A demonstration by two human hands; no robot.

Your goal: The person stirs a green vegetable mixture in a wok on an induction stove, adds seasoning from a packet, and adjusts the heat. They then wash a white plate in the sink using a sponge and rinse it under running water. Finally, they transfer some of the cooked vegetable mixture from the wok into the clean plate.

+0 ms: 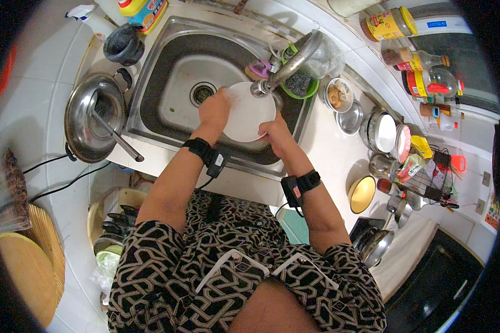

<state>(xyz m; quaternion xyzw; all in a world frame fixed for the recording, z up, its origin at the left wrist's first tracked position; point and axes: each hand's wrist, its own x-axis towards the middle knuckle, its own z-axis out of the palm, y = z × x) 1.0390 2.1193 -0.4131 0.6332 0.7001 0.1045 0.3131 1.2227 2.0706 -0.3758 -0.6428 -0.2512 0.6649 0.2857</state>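
A white plate (250, 114) is held over the stainless steel sink (173, 79), under the metal faucet (291, 62). My right hand (277, 135) grips its right rim, with the thumb on the upper face. Against the plate's left side rests my left hand (214, 110), fingers curled; whether it holds anything, such as a cloth, is hidden. Part of the drain (203, 92) shows just beyond the left hand. Whether water runs from the faucet is not plain.
Left of the sink lie a wok lid (77, 125) with a metal-handled ladle and a stone mortar (123, 43). A green strainer basket (302, 85) sits at the sink's right corner. Bowls (338, 95), a yellow bowl (361, 194) and jars line the right counter.
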